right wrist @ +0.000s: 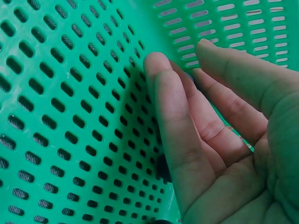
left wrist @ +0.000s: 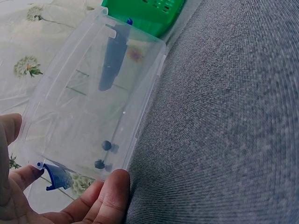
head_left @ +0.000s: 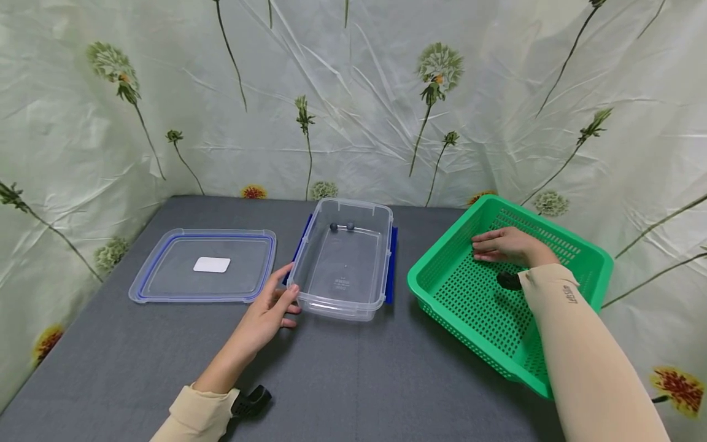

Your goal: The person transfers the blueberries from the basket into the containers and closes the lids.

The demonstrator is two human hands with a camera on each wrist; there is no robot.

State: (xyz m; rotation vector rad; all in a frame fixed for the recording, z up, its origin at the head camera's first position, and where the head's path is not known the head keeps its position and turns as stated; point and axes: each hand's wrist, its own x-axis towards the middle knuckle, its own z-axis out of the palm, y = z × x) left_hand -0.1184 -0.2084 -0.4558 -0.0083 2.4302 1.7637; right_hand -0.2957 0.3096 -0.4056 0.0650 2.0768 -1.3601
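My left hand [head_left: 267, 313] grips the near left corner of a clear plastic food container [head_left: 342, 270], with blue clips hanging at its sides. Two small dark blue balls, like blueberries [left wrist: 106, 145], lie inside near its far end. In the right half of the head view, my right hand [head_left: 510, 245] reaches down into a green perforated basket [head_left: 425, 279]. Its fingers [right wrist: 175, 107] curve loosely, thumb apart, close to the basket's floor. A small dark blue spot [right wrist: 191, 78] shows between the fingertips, mostly hidden; I cannot tell whether it is held.
To the left of the container lies its clear lid [head_left: 166, 276] with a blue seal and a white label [head_left: 212, 264]. Grey cloth [head_left: 353, 380] covers the table, and a flower-printed curtain [head_left: 364, 92] hangs behind it.
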